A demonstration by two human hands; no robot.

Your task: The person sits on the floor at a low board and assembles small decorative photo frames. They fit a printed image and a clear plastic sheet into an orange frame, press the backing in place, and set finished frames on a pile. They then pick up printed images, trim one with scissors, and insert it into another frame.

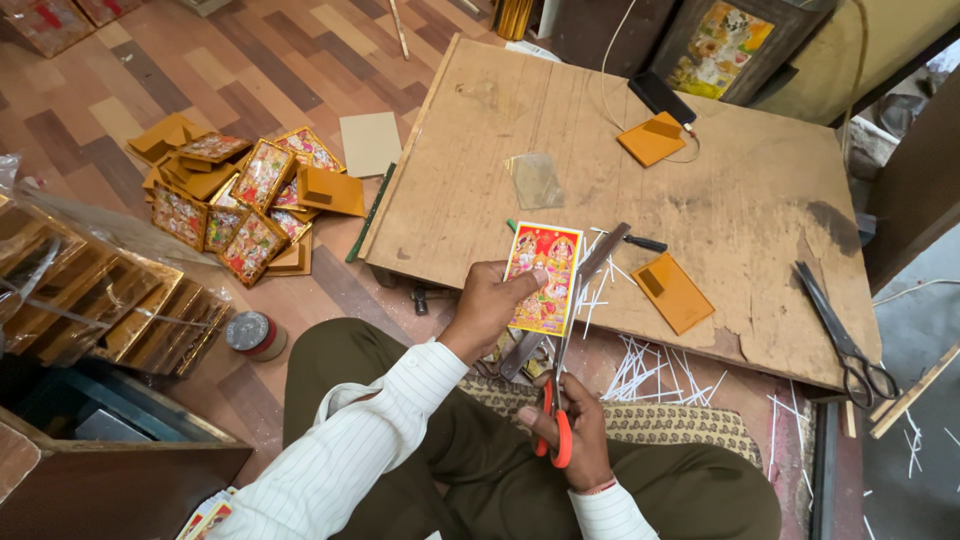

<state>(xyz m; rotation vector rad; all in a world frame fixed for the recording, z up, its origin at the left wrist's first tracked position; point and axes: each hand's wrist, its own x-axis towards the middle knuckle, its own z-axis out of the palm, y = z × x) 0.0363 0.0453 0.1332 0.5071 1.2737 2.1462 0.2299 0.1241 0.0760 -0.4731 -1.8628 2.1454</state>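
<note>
My left hand (487, 305) holds a bright red and yellow picture card (544, 277) upright by its left edge, over the near edge of a plywood board (500, 150). My right hand (572, 432) grips orange-handled scissors (566, 345) with their blades running up along the card's right edge. Thin white paper strips (640, 370) lie scattered below and right of the card.
On the board lie two orange backing pieces (672, 292) (652, 138), a black phone (661, 97) on a cable, a clear packet (536, 180) and large black shears (848, 340). A pile of framed pictures (240, 200) sits on the floor at left, with gold trays (90, 300) and a tape roll (255, 335).
</note>
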